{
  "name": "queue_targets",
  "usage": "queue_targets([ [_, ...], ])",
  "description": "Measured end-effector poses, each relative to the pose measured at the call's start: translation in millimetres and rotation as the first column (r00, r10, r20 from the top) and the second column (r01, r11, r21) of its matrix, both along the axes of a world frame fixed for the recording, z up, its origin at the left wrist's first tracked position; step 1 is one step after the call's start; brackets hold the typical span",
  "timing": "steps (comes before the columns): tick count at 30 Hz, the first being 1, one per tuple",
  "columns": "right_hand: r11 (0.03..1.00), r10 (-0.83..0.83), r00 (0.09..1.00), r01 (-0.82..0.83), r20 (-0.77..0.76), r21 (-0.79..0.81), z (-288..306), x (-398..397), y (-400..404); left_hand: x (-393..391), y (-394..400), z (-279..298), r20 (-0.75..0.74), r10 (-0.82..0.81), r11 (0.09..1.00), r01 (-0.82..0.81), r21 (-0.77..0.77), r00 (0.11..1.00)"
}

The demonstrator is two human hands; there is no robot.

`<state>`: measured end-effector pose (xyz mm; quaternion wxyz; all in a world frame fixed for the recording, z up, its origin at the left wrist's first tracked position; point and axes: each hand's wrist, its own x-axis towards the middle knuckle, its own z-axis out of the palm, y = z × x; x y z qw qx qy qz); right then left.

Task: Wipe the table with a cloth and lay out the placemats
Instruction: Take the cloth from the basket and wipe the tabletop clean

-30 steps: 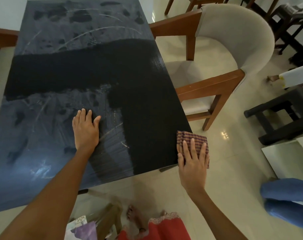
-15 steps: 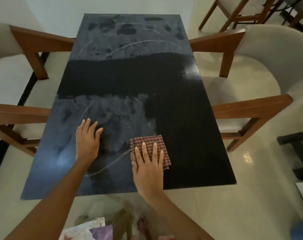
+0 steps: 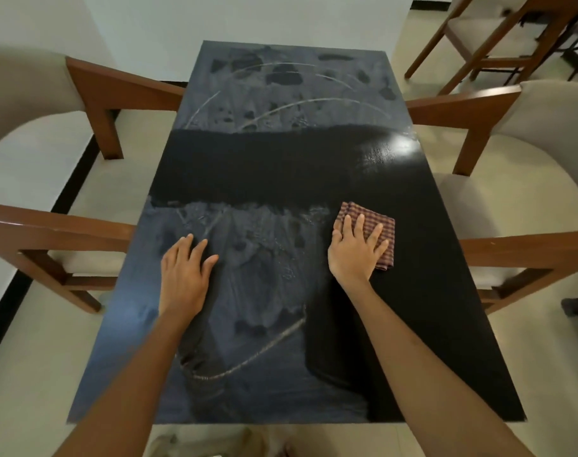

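While I watch through the head camera, I take the dark rectangular surface [image 3: 281,166] as my landmark. Left of the surface stand the wooden arms of a cushioned chair [image 3: 43,225], its pale seat tucked against the surface's long edge. On the surface's left near part I see my left hand [image 3: 183,270] lying flat, palm down, fingers straight and slightly spread, holding nothing; it rests on a grey, dusty, smeared patch [image 3: 248,258] marked with pale curved streaks. A clean black band runs across the surface's middle, and a similar dusty patch covers its far end. Toward the surface's right side my right hand [image 3: 355,253] presses down with straight, spread fingers on a folded red checked cloth [image 3: 375,225]; the cloth lies flat on the surface, showing beyond the fingertips and to their right, right at the border between the dusty patch and the clean black strip that runs down the surface's right side. Right of the surface stands a second cushioned chair [image 3: 525,209] with wooden arms, and beyond the surface's far right corner a wooden stool [image 3: 492,31].
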<state>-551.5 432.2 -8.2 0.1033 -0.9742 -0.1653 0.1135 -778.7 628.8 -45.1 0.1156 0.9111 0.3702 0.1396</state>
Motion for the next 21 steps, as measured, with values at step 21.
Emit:
queue_targets([
  [21, 0.982, 0.179, 0.983, -0.176, 0.034, -0.061, 0, -40, 56, 0, -5, 9, 0.008, 0.036, 0.999, -0.035, -0.031, 0.999],
])
